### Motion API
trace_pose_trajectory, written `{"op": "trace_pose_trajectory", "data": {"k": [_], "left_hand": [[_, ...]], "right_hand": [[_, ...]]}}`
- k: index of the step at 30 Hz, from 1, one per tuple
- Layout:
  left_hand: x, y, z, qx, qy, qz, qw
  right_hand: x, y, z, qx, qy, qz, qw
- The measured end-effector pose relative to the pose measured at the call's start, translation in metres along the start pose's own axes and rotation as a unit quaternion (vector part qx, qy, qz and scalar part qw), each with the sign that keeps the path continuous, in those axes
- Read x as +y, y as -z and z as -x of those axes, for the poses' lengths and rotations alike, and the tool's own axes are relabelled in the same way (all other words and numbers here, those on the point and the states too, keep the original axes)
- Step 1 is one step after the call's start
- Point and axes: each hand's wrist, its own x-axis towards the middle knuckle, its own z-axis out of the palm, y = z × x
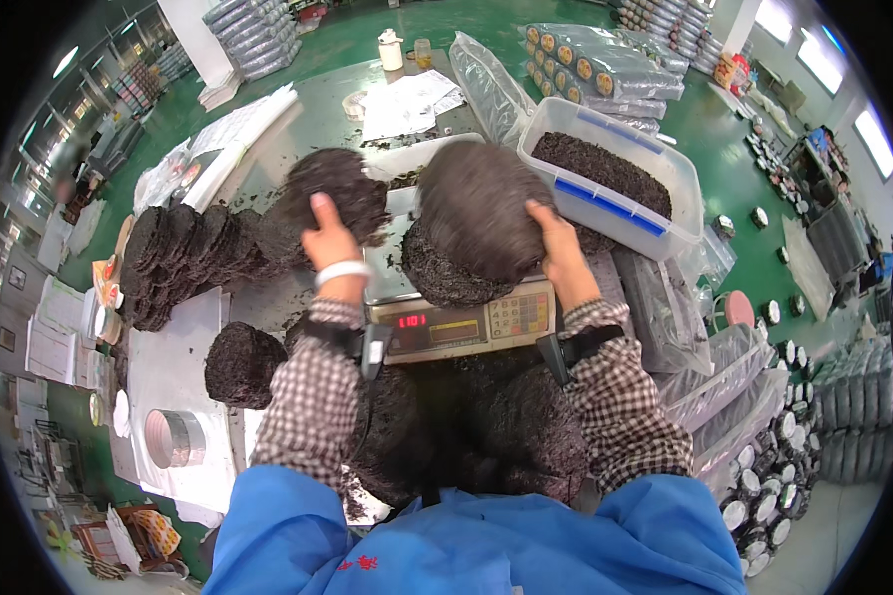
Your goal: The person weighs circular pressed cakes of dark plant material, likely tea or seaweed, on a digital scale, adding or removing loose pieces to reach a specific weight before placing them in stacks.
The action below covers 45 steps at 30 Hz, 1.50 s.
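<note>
Dark, rough-edged round sheets, perhaps dried seaweed, lie about a digital scale (476, 327) with a lit display. My left hand (333, 238), with a white band at the wrist, holds a ragged dark disc (335, 186) left of the scale's metal pan. In my right hand (558, 242) is the right edge of a larger, blurred dark disc (484, 208), above a stack of discs (446, 271) on the scale. Leaning rows of discs (186, 245) stand at the left. My fingers are partly hidden behind the discs.
A clear plastic bin (685, 201) of dark flakes stands beyond my right hand. Clear bags (658, 312) lie right of the scale. A tape roll (175, 439) and a dark clump (244, 364) are at the left. Papers (409, 104) and a white bottle (390, 50) are at the back.
</note>
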Motion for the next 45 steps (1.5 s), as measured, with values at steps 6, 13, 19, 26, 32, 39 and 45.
{"op": "trace_pose_trajectory", "data": {"k": [6,13,19,26,32,39,45], "left_hand": [[0.072,0.132,0.075,-0.403,0.176,0.041,0.897],[0.011,0.169,0.177,-0.396,0.291,-0.003,0.871],[0.02,0.18,0.107,-0.385,0.123,-0.217,0.888],[0.061,0.096,0.029,-0.37,0.132,-0.235,0.889],[-0.056,0.034,-0.015,-0.406,0.226,-0.192,0.865],[-0.044,0.105,-0.029,-0.297,0.228,0.019,0.927],[-0.033,0.138,-0.235,-0.116,0.089,0.246,0.958]], "right_hand": [[-0.01,-0.008,0.026,0.169,0.378,0.576,0.705],[-0.006,-0.016,0.206,-0.505,0.232,0.364,0.747],[0.007,0.034,0.202,-0.436,0.211,0.526,0.699],[-0.094,0.054,0.067,-0.037,0.048,0.246,0.967],[0.014,-0.052,0.009,-0.14,0.04,0.286,0.947],[0.032,-0.128,0.052,-0.228,-0.081,0.035,0.97],[-0.029,-0.12,0.052,-0.223,0.052,0.173,0.958]]}}
